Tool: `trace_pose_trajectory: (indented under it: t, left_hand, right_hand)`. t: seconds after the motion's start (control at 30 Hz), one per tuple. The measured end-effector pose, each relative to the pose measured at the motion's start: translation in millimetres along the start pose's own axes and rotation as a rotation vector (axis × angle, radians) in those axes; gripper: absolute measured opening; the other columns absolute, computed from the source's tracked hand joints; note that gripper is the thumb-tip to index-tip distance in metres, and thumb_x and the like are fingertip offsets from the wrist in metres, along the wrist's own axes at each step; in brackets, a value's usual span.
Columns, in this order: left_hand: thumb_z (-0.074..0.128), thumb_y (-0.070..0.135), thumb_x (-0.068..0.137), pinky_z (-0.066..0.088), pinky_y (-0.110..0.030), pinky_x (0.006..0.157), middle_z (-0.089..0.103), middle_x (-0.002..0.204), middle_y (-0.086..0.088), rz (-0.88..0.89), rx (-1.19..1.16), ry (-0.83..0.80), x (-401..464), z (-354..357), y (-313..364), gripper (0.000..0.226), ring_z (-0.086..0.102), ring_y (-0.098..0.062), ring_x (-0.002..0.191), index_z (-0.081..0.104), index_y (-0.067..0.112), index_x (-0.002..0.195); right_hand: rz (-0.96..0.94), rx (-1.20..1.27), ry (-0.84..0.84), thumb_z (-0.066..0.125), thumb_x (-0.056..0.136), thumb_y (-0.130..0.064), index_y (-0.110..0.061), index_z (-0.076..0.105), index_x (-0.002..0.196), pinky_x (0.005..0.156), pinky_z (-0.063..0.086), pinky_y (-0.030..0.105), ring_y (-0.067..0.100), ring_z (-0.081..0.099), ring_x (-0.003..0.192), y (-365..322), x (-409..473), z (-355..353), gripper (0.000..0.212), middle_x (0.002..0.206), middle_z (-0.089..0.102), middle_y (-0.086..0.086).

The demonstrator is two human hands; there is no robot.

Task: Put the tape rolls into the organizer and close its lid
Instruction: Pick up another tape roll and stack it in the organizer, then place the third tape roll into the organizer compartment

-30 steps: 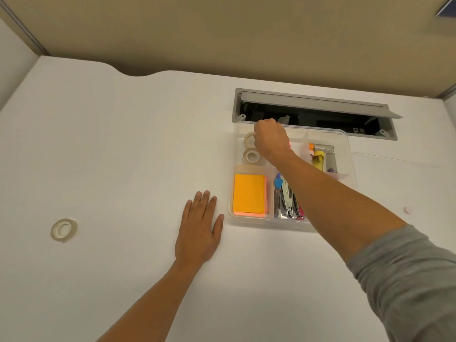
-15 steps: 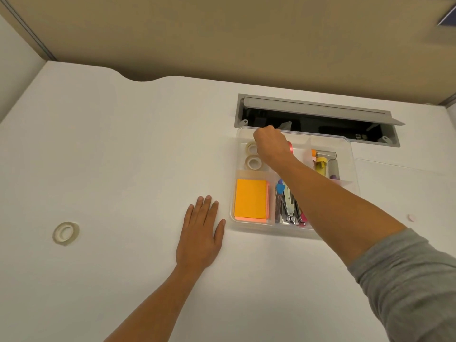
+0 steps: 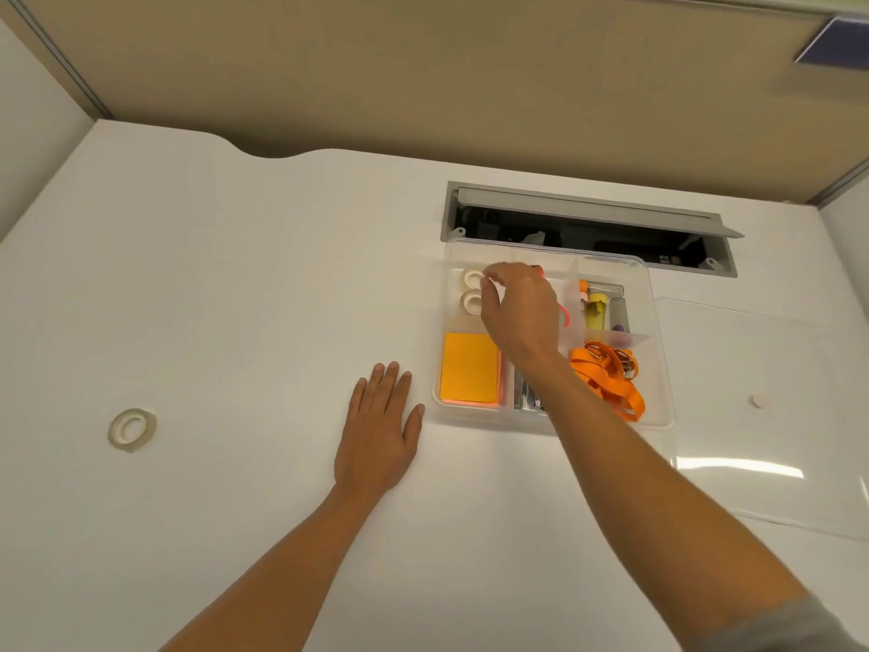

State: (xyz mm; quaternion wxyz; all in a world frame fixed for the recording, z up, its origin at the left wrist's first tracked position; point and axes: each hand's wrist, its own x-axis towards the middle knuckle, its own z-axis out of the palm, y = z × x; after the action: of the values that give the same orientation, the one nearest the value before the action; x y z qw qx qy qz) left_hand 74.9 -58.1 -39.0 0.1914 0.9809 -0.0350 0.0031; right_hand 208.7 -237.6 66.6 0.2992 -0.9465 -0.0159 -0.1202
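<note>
The clear plastic organizer [image 3: 660, 369] sits on the white desk with its lid off. Two whitish tape rolls [image 3: 472, 278] [image 3: 471, 302] lie in its far-left compartment. My right hand [image 3: 519, 312] hovers over that compartment, fingers loosely curled and apart, tips just beside the rolls, nothing visible in them. A pink-red item is partly hidden under this hand. A third tape roll [image 3: 132, 428] lies flat on the desk far to the left. My left hand [image 3: 381, 430] rests flat, palm down, just left of the organizer. The transparent lid [image 3: 762, 444] lies on the desk to the right.
Other compartments hold an orange sticky-note pad [image 3: 469, 368], an orange lanyard [image 3: 606, 374], a yellow glue stick [image 3: 596, 310] and metal tools. An open grey cable hatch [image 3: 588, 228] lies right behind the organizer. A small white round piece [image 3: 758, 400] sits on the lid.
My right hand has loosened from a fist and drawn back a little over the tape compartment. The arm shifted, uncovering the orange lanyard. My left hand stayed flat.
</note>
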Motion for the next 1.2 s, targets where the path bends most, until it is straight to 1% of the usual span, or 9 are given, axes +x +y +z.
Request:
trace_pose_trajectory:
  t: [0.13, 0.2, 0.37, 0.6, 0.77, 0.9, 1.0, 1.1, 1.2]
  left_hand:
    - [0.037, 0.040, 0.098, 0.011, -0.038, 0.120, 0.033, 0.154, -0.005, 0.017, -0.080, 0.009, -1.4, -3.5, -1.3, 0.049, 0.020, -0.020, 0.146, 0.041, 0.015, 0.141]
    - [0.044, 0.034, 0.097, 0.011, -0.037, 0.120, 0.038, 0.151, -0.007, 0.025, -0.158, 0.022, -3.1, -7.0, -2.2, 0.044, 0.023, -0.021, 0.145, 0.050, 0.012, 0.135]
    - [0.053, 0.022, 0.094, 0.012, -0.042, 0.120, 0.045, 0.146, -0.011, -0.047, -0.199, 0.128, -19.1, -21.7, -11.7, 0.035, 0.029, -0.026, 0.143, 0.059, 0.006, 0.125]
    - [0.048, 0.025, 0.094, 0.010, -0.047, 0.119, 0.030, 0.153, -0.019, -0.359, 0.041, 0.213, -50.7, -52.9, -62.1, 0.050, 0.018, -0.032, 0.145, 0.041, 0.002, 0.138]
    - [0.042, 0.032, 0.096, 0.011, -0.045, 0.119, 0.013, 0.158, -0.021, -0.713, 0.008, 0.196, -55.4, -78.5, -101.9, 0.065, 0.008, -0.034, 0.147, 0.019, -0.001, 0.147]
    - [0.041, 0.034, 0.096, 0.016, -0.048, 0.117, 0.015, 0.156, -0.026, -0.845, 0.052, 0.165, -57.3, -95.7, -119.2, 0.068, 0.009, -0.038, 0.145, 0.015, -0.007, 0.146]
    - [0.041, 0.030, 0.096, 0.024, -0.050, 0.112, 0.022, 0.153, -0.026, -0.872, 0.065, 0.141, -59.6, -100.4, -121.9, 0.061, 0.015, -0.038, 0.143, 0.025, -0.007, 0.142]
    - [0.046, 0.020, 0.094, 0.031, -0.050, 0.104, 0.040, 0.142, -0.024, -0.820, 0.075, 0.192, -60.9, -100.2, -118.0, 0.046, 0.032, -0.040, 0.132, 0.040, -0.002, 0.134]
    - [0.049, 0.011, 0.091, 0.032, -0.047, 0.100, 0.047, 0.136, -0.020, -0.735, 0.053, 0.260, -62.2, -94.7, -109.8, 0.042, 0.039, -0.039, 0.125, 0.045, 0.003, 0.132]
  right_hand:
    - [-0.079, 0.016, 0.115, 0.060, 0.090, -0.021, -0.012, 0.067, 0.107, 0.085, 0.046, 0.034, 0.024, 0.059, 0.102, 3.4, -71.9, -11.4, 0.020, 0.108, 0.069, 0.007]
    - [-0.132, 0.005, 0.138, 0.061, 0.090, -0.020, -0.011, 0.066, 0.107, 0.089, 0.044, 0.032, 0.024, 0.059, 0.102, 14.2, -106.2, -13.3, 0.020, 0.107, 0.069, 0.008]
    - [-0.165, -0.091, 0.083, 0.062, 0.089, -0.019, -0.006, 0.066, 0.110, 0.098, 0.042, 0.034, 0.027, 0.061, 0.106, 46.1, -187.0, -13.9, 0.025, 0.110, 0.068, 0.014]
    - [-0.035, -0.197, -0.049, 0.055, 0.088, -0.026, -0.001, 0.064, 0.113, 0.095, 0.044, 0.044, 0.036, 0.062, 0.106, 73.8, -238.9, -15.1, 0.037, 0.114, 0.067, 0.018]
    - [-0.062, -0.197, -0.087, 0.054, 0.090, -0.021, 0.003, 0.060, 0.119, 0.102, 0.042, 0.049, 0.037, 0.055, 0.117, 80.9, -244.8, -14.0, 0.038, 0.123, 0.061, 0.021]
    - [-0.052, -0.191, -0.117, 0.053, 0.092, -0.021, 0.003, 0.057, 0.124, 0.107, 0.036, 0.048, 0.035, 0.051, 0.123, 81.0, -244.0, -13.4, 0.040, 0.129, 0.058, 0.021]
    - [-0.062, -0.181, -0.125, 0.048, 0.091, -0.024, 0.003, 0.057, 0.124, 0.107, 0.036, 0.048, 0.035, 0.050, 0.124, 81.1, -244.3, -13.9, 0.043, 0.130, 0.057, 0.020]
    - [-0.057, -0.179, -0.129, 0.048, 0.091, -0.025, 0.002, 0.057, 0.124, 0.108, 0.034, 0.047, 0.034, 0.049, 0.125, 83.2, -243.9, -12.9, 0.044, 0.130, 0.057, 0.020]
    - [-0.056, -0.174, -0.128, 0.052, 0.091, -0.023, 0.001, 0.057, 0.125, 0.108, 0.034, 0.046, 0.033, 0.049, 0.125, 84.3, -243.4, -12.5, 0.042, 0.131, 0.057, 0.019]
